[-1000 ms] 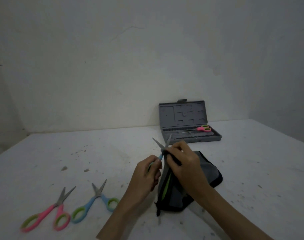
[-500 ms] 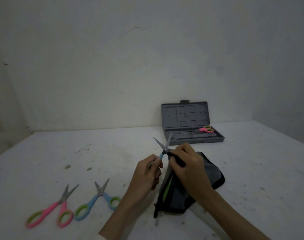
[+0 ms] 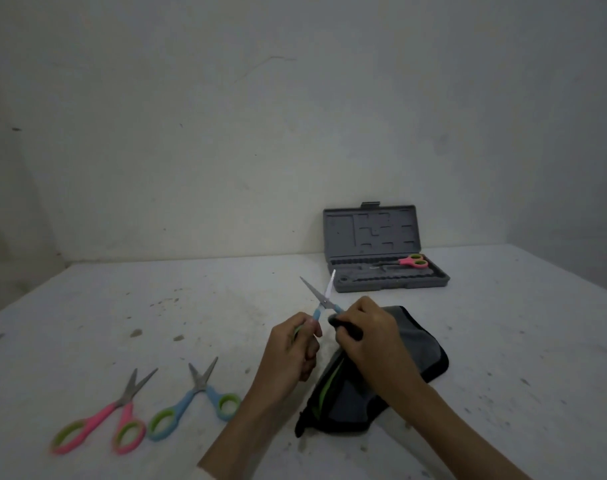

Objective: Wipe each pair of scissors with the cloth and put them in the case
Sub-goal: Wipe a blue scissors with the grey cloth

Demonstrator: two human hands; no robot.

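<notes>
Above the bench (image 3: 503,341), the left hand (image 3: 288,351) is pinching the light, stiff blue scissors (image 3: 321,296) by their handles, blades spread, while the right hand (image 3: 368,334) is gripping the soft cloth (image 3: 413,348) at the pivot.

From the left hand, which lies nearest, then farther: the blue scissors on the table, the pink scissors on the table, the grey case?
From the left hand:
1. Blue scissors, just to its left.
2. Pink scissors, farther left.
3. Grey case, far back right.
</notes>
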